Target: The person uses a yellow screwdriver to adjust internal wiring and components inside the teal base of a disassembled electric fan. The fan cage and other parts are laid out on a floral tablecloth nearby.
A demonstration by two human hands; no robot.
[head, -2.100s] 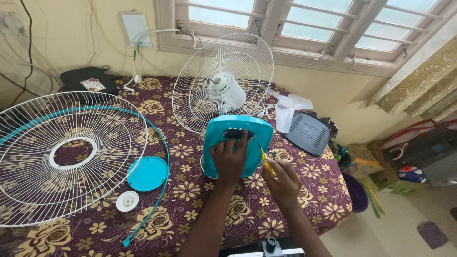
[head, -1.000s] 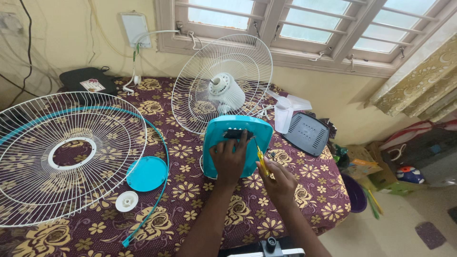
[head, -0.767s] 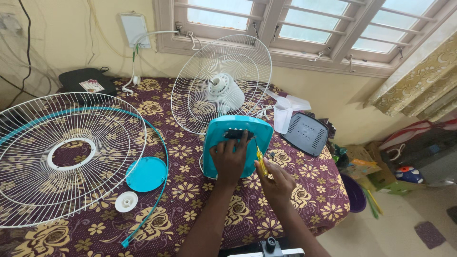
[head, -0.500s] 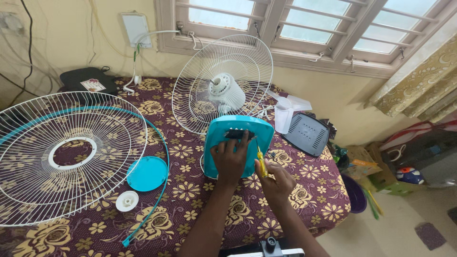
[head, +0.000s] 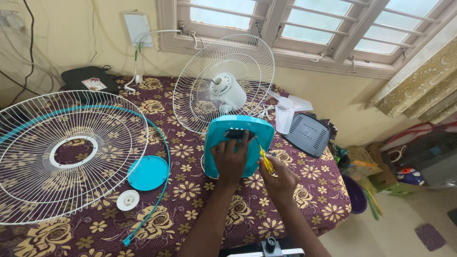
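A teal fan base (head: 221,131) stands tilted on the flower-patterned bed cover (head: 190,190). My left hand (head: 231,159) presses flat on the base, fingers at a dark slot near its top. My right hand (head: 281,178) holds a yellow-handled screwdriver (head: 264,159) whose tip points at the base's right side. Behind the base stands the white rear fan guard (head: 223,81) with the white motor (head: 223,90) in its middle.
A white front fan guard with a teal rim (head: 71,152) lies at the left. Beside it lie a teal round cap (head: 147,172) and a small white knob (head: 128,200). A dark grey cover (head: 308,134) and white fan blade (head: 288,109) lie at the right.
My right hand has shifted the screwdriver slightly upward and closer to the base's right side. My left hand stays on the base.
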